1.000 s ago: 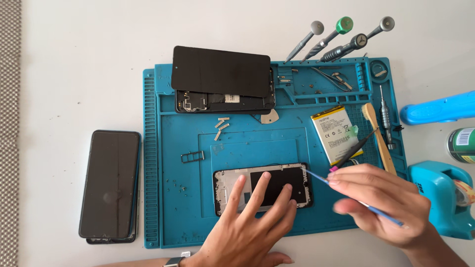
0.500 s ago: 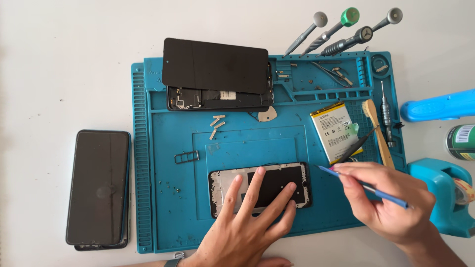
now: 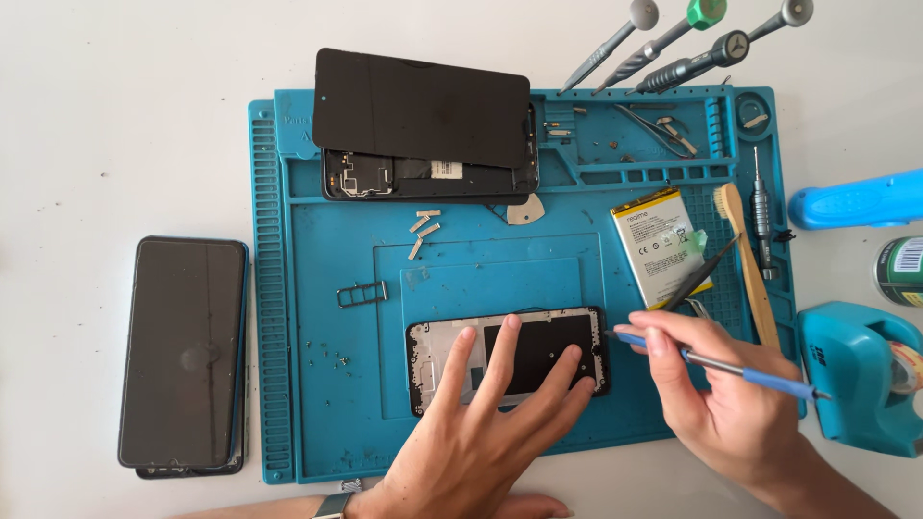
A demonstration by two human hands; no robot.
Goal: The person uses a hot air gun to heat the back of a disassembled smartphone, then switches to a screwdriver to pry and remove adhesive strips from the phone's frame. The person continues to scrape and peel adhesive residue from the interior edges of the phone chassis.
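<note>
My left hand (image 3: 486, 423) lies flat with spread fingers on an opened phone frame (image 3: 437, 351) at the front of a blue work mat (image 3: 317, 288), pressing it down. My right hand (image 3: 726, 404) grips a thin blue-handled tool (image 3: 760, 377) like a pen; its tip touches the frame's right edge. A phone battery (image 3: 659, 245) lies just beyond my right hand, with black tweezers (image 3: 707, 269) across its corner.
A black screen panel (image 3: 423, 106) rests on another phone body at the mat's back. A dark phone (image 3: 183, 351) lies left of the mat. Screwdrivers (image 3: 673, 48), a wooden brush (image 3: 745, 259), a blue tape dispenser (image 3: 856, 370), a SIM tray (image 3: 362, 294) and small parts lie around.
The view has shifted, so everything sits further left and lower in frame. My right hand moved its tool tip down to the frame's right edge. My left hand stays on the frame.
</note>
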